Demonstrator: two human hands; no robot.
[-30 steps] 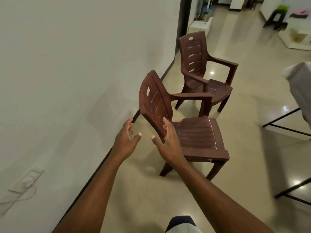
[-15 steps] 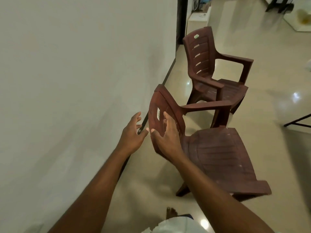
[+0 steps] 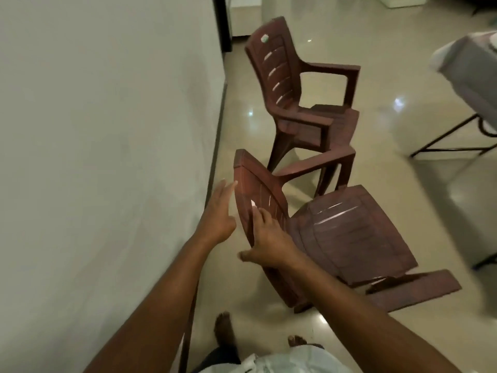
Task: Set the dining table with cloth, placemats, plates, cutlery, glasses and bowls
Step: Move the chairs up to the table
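Note:
A brown plastic armchair (image 3: 347, 232) stands on the floor just in front of me, its backrest toward me. My left hand (image 3: 217, 214) is behind the backrest with straight fingers, its fingertips at the backrest's left edge. My right hand (image 3: 266, 238) lies against the front face of the backrest, fingers spread and thumb out. Neither hand has curled around the chair. A corner of the dining table with a pale cloth (image 3: 465, 65) shows at the upper right.
A second brown armchair (image 3: 295, 103) stands farther back along the white wall (image 3: 107, 130). The table's black metal legs (image 3: 443, 144) cross the floor at right. My bare feet (image 3: 223, 329) are on the glossy tile floor below.
I have stepped closer to the near chair. Both hands have moved forward to its backrest, the left behind it and the right onto its front face.

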